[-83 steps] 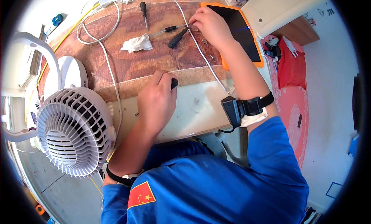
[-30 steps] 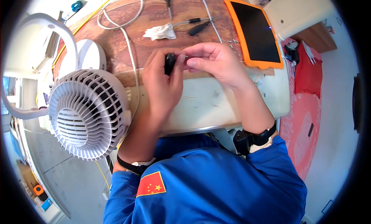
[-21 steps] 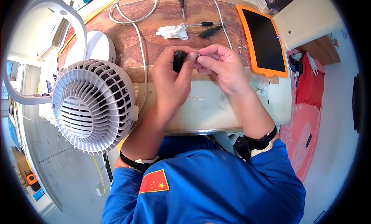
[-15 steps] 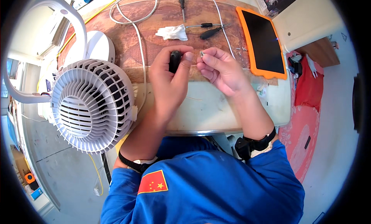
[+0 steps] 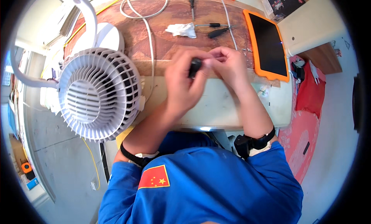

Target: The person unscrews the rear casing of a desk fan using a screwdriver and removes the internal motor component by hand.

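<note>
My left hand [image 5: 182,77] is closed around a small black rounded object [image 5: 195,67], whose kind I cannot make out. Its fingertips meet those of my right hand [image 5: 232,67] over the near edge of the brown mat. The right fingers are pinched together. A small metal piece showed in them half a second ago; now the touching fingers hide it. Beyond the hands lie a crumpled white tissue [image 5: 181,30] and a screwdriver [image 5: 192,7] with a black handle. Two more black-handled tools [image 5: 218,32] lie right of the tissue, and several small screws [image 5: 246,51] are near the tablet.
At the left stands a white caged fan [image 5: 98,94] with a curved arm. An orange-framed tablet [image 5: 268,46] lies at the right. White cables [image 5: 150,42] run over the brown mat [image 5: 162,50]. The pale table's front edge [image 5: 205,128] is close to my body.
My two hands have come together, fingertips now touching; before, a gap lay between them. The small metal piece has gone out of sight. The whole view has shifted slightly.
</note>
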